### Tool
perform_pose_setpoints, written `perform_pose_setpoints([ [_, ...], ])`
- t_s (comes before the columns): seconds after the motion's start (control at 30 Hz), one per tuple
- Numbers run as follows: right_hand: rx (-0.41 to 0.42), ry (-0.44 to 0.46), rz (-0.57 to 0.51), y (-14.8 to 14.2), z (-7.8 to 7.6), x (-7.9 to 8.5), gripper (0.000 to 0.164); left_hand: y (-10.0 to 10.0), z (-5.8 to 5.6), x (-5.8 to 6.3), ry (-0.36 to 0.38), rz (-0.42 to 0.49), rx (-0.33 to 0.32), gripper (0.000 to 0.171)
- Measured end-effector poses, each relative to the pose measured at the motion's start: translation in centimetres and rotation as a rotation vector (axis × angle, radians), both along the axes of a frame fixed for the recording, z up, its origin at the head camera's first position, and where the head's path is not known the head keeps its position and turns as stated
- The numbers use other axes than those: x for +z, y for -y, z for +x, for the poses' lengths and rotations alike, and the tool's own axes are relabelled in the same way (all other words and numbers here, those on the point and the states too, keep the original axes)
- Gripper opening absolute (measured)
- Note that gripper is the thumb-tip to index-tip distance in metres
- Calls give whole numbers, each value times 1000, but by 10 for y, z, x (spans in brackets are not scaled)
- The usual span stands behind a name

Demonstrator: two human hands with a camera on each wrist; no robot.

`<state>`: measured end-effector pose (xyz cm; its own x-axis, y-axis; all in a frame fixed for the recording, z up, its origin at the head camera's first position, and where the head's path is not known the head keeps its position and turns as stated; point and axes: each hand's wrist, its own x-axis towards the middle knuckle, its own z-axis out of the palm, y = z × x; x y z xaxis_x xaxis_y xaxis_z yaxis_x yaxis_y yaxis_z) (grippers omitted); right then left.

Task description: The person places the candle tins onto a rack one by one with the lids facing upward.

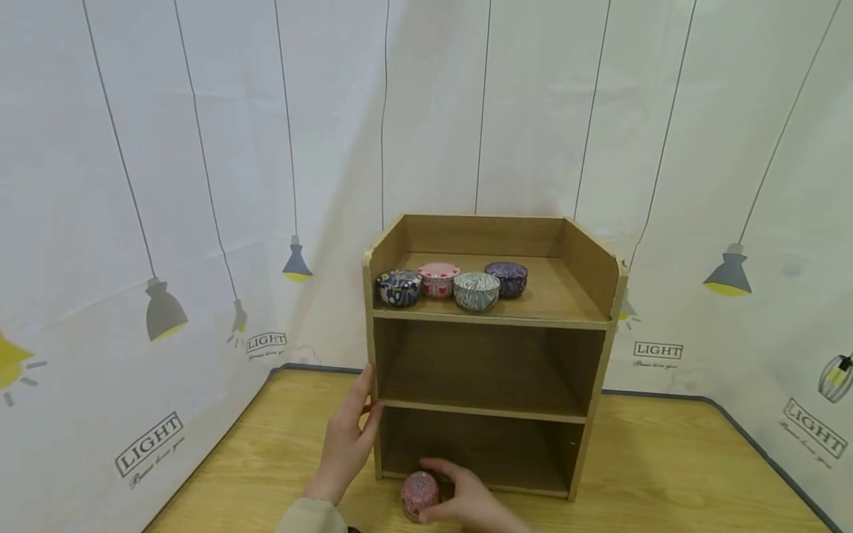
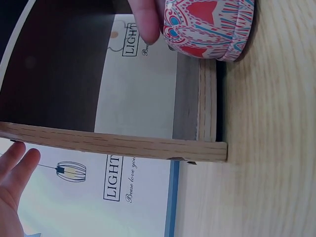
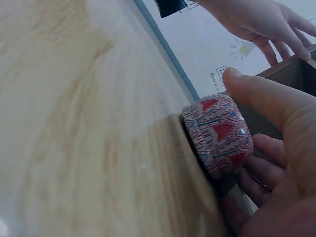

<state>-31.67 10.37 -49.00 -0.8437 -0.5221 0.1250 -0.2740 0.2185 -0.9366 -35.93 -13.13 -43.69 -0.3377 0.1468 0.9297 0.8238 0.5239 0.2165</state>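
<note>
A small pink-and-red patterned round tin (image 1: 420, 494) sits on the table at the cabinet's lower front left. My right hand (image 1: 469, 503) has its thumb and fingers curved round it. The right wrist view shows fingers close against the same tin (image 3: 219, 133), with one digit's tip extending past it. My left hand (image 1: 349, 433) rests its extended fingers on the left outer side of the wooden cabinet (image 1: 486, 320). In the left wrist view, fingers (image 2: 22, 170) touch that side panel.
On the cabinet's top shelf, toward the left, stand a dark blue floral tin (image 1: 399, 289), a pink tin (image 1: 437, 281), a pale green tin (image 1: 476, 292) and a purple tin (image 1: 508, 279). Wall sheeting (image 1: 426, 111) with printed lamps encloses the wooden table (image 1: 673, 459).
</note>
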Motion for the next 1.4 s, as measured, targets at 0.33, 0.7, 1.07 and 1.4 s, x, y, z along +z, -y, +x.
perform_pose_setpoints([
  [0.33,37,-4,17,0,-2,-5,68,-1,1,-3,5,-3,6,72],
  [0.7,13,-62,79,1,2,-14,74,-1,3,-7,-1,-1,19,73],
  [1.07,-39,-64,40,7,3,-14,69,-2,1,-4,-22,-1,-2,68],
  [1.4,-78,-80,55,9,2,-10,62,1,-2,-3,-14,-3,1,72],
])
